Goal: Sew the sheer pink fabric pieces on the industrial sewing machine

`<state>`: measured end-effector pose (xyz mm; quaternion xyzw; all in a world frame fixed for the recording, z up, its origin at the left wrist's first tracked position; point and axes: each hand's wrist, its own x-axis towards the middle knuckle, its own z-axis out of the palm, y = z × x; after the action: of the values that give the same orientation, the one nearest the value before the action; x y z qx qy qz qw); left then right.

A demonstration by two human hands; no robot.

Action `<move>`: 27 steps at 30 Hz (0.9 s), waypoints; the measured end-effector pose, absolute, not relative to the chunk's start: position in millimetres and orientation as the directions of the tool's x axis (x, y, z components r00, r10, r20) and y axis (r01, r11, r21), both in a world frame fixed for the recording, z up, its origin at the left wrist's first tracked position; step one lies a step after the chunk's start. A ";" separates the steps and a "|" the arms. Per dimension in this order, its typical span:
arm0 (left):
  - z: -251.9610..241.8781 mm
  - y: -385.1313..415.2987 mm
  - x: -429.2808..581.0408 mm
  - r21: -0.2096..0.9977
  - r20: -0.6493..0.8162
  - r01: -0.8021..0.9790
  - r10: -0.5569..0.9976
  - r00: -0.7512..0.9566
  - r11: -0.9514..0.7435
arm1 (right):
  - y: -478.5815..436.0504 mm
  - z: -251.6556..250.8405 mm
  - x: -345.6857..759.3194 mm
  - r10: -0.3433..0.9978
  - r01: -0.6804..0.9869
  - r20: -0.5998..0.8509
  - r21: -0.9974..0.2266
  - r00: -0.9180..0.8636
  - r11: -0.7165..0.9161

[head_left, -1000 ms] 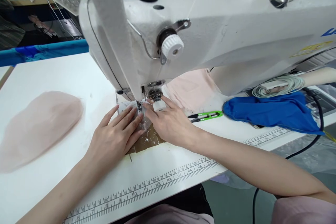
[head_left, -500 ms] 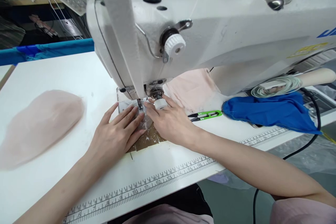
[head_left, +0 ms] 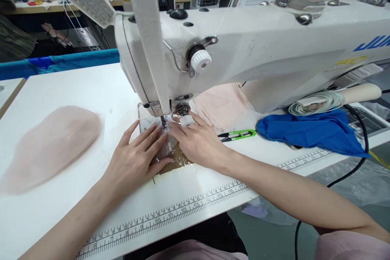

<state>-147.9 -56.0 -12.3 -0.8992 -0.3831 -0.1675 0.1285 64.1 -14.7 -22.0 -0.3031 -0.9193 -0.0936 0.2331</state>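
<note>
My left hand [head_left: 135,152] lies flat to the left of the presser foot [head_left: 163,122] of a white sewing machine [head_left: 243,44], fingers spread and pressing on a clear plate or film. A thin, pale sheer material seems to lie under the fingertips, but it is hard to make out. On the other side, my right hand [head_left: 199,142] rests with fingers stretched toward the foot. Some of its fingertips are hidden behind a white knob [head_left: 186,120]. Between the hands, a brown patch [head_left: 179,160] under shiny clear film shows on the table.
A pale pink fabric piece [head_left: 55,146] lies at left, with more pink fabric [head_left: 225,103] behind my right hand. Green thread snips [head_left: 240,134] and a blue cloth [head_left: 310,132] lie at right. A printed ruler [head_left: 170,215] runs along the table's front edge [head_left: 183,221].
The camera view has shifted and tilted slightly, showing more of the background. My left thumb sits a little further from its fingers. Both hands stay beside the presser foot.
</note>
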 end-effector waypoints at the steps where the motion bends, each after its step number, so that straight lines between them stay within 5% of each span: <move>1: -11.2 -57.2 -148.8 -0.107 0.416 0.719 0.626 0.660 -0.687 | -14.8 -21.7 64.8 0.494 0.585 0.499 0.033 -0.712 0.810; 12: -6.2 -59.9 -149.5 -0.126 0.525 0.641 0.497 0.691 -0.758 | -15.4 -21.1 61.5 0.358 0.460 0.582 0.032 -0.730 0.887; 17: -2.8 -60.5 -146.4 -0.014 0.500 0.736 0.633 0.592 -0.677 | -9.6 -20.8 61.8 0.290 0.454 0.682 0.069 -0.672 0.889; 22: 4.5 -40.1 -144.1 0.147 0.252 0.825 0.827 0.503 -0.546 | -0.9 -21.3 59.2 0.400 0.527 0.758 -0.087 -0.516 0.845; 27: -1.0 -23.9 -130.0 0.164 0.334 0.871 0.857 0.392 -0.463 | 1.1 -23.9 57.1 0.579 0.651 0.687 -0.201 -0.439 0.732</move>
<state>-130.0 -23.9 -1.0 -0.8342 -0.5179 -0.1886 0.0189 57.1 1.1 -23.9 -0.3629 -0.8469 -0.0464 0.3858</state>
